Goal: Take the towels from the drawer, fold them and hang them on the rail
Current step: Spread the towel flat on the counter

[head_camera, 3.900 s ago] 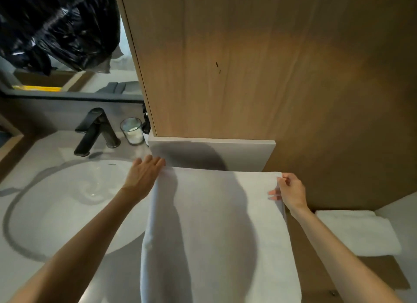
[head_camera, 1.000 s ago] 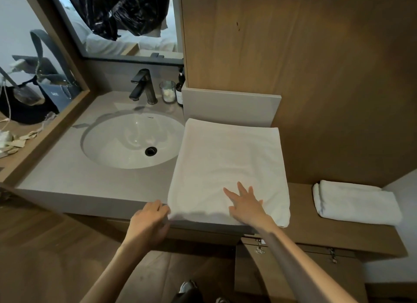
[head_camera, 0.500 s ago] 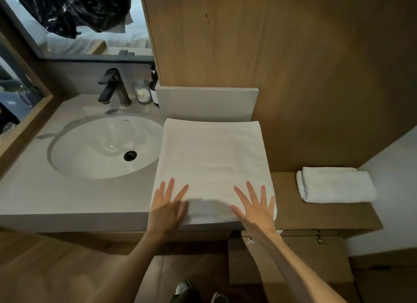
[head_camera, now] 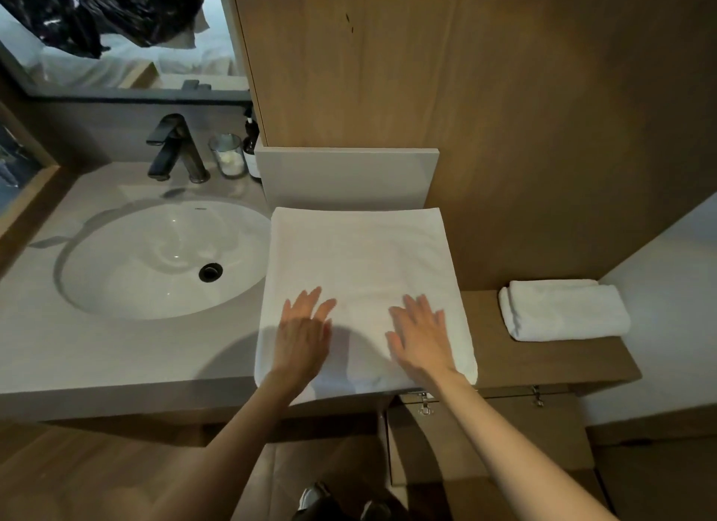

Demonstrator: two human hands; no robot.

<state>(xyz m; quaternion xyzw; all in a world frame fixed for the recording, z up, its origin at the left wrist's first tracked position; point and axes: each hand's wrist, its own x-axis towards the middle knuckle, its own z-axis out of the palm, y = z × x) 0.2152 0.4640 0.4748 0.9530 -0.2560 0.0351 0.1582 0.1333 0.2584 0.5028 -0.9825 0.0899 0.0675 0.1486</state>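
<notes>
A white towel (head_camera: 361, 257) lies folded flat on the grey counter (head_camera: 116, 357), to the right of the sink; its near edge reaches the counter's front. My left hand (head_camera: 304, 336) presses flat on the towel's near left part, fingers straight. Flat on the near right part lies my right hand (head_camera: 421, 338), fingers also straight. A second white towel (head_camera: 562, 311), folded small and thick, sits on the lower wooden shelf (head_camera: 543, 361) at the right. No rail is in view.
A round white sink (head_camera: 155, 257) with a black tap (head_camera: 170, 148) is at the left. A glass candle (head_camera: 229, 158) and a dark bottle (head_camera: 252, 148) stand behind it. A wooden wall panel (head_camera: 465, 94) rises behind the towel. Below the shelf is a wooden cabinet front (head_camera: 485, 443).
The towel, hanging over the counter edge seconds ago, now lies folded flat. Both hands have slid forward over its near part, fingers closer together than half a second ago.
</notes>
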